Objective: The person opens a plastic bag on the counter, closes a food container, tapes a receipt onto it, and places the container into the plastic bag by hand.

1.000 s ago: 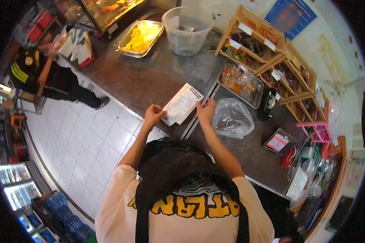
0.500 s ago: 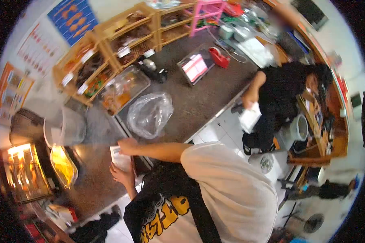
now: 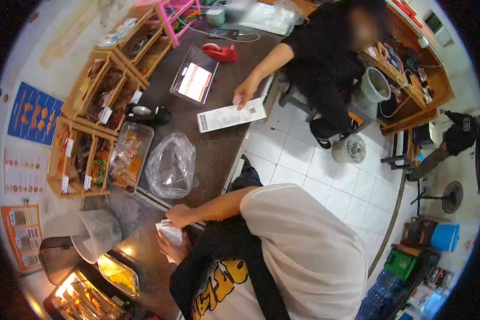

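Note:
A white printed receipt (image 3: 170,231) is between my two hands, low over the dark counter in front of my body. My right hand (image 3: 180,215) has its fingers closed at the receipt's upper edge. Lower down, my left hand (image 3: 172,248) wraps around the receipt from the side and below, part of it hidden by my apron. The paper looks bent or folded, and dark printing shows near its top. Closest to my hands on the counter is a clear plastic bag (image 3: 170,166), standing puffed open.
A co-worker's hand (image 3: 244,95) holds another long receipt (image 3: 226,117) over the counter edge. Behind are a tablet (image 3: 194,82), a red tape dispenser (image 3: 220,52), a clear tray of packets (image 3: 129,154) and wooden racks (image 3: 85,152). A lit food warmer (image 3: 82,298) stands lower left.
My view has turned. The receipt in my hands now looks more bent, with my hands closer together. The co-worker has leaned in, bringing the other receipt over the counter.

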`<state>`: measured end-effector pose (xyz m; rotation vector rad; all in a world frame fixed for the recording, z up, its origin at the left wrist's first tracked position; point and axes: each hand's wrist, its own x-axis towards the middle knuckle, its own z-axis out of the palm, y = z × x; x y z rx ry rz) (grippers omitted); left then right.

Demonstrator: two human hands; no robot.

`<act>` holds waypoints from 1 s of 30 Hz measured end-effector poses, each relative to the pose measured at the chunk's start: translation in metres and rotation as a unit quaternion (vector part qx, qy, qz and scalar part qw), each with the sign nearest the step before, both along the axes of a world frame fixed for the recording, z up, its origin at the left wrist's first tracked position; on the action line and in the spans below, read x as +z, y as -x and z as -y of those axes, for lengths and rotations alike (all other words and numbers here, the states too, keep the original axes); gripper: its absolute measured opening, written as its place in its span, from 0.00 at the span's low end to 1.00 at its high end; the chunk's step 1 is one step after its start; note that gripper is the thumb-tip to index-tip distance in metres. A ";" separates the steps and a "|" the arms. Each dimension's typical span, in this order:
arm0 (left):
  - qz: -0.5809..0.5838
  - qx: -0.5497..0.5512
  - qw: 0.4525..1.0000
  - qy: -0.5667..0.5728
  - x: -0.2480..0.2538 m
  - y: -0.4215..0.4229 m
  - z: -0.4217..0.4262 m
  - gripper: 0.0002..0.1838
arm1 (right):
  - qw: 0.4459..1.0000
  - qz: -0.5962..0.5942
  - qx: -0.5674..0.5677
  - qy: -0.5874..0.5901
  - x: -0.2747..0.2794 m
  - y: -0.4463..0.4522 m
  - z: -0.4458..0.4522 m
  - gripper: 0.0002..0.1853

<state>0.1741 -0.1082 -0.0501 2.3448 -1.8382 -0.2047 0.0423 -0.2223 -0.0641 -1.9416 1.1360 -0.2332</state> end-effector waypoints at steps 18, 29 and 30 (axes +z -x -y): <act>0.028 -0.141 0.989 0.037 -0.017 0.033 0.062 0.53 | 0.967 0.163 -0.191 -0.032 0.022 0.103 -0.002 0.17; 0.000 -0.188 0.982 0.033 -0.018 0.069 0.094 0.52 | 0.848 0.263 -0.415 -0.200 -0.026 0.221 -0.097 0.10; -0.002 -0.186 0.982 0.033 -0.017 0.067 0.095 0.52 | 0.840 0.265 -0.425 -0.207 -0.025 0.222 -0.100 0.10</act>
